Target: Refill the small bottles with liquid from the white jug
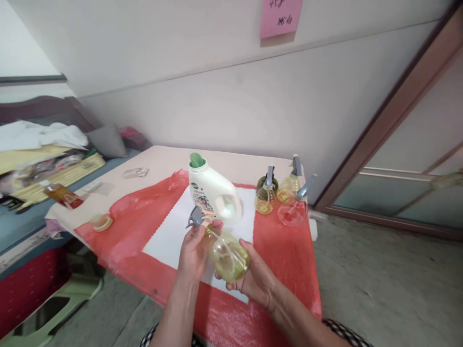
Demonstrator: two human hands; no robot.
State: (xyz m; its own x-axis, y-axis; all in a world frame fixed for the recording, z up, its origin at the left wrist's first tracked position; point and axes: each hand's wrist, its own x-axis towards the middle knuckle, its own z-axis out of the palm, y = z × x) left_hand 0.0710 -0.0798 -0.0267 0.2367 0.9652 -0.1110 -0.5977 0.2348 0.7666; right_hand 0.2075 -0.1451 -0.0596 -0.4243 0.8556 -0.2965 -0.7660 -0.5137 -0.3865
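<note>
A yellow-green see-through spray bottle with a grey trigger head is held tilted above the table, its head toward the upper left. My left hand is closed around its neck, just below the trigger. Round the bottle's base, my right hand has its fingers wrapped. Directly behind stands a large cream detergent jug with a handle, its mouth showing a green spout. Both rest over a white sheet laid on a red table cover.
Several other spray bottles stand at the right, among them a clear one and a pinkish one. A round cap lies at the left. An amber bottle lies near the table's left edge. A green stool is below.
</note>
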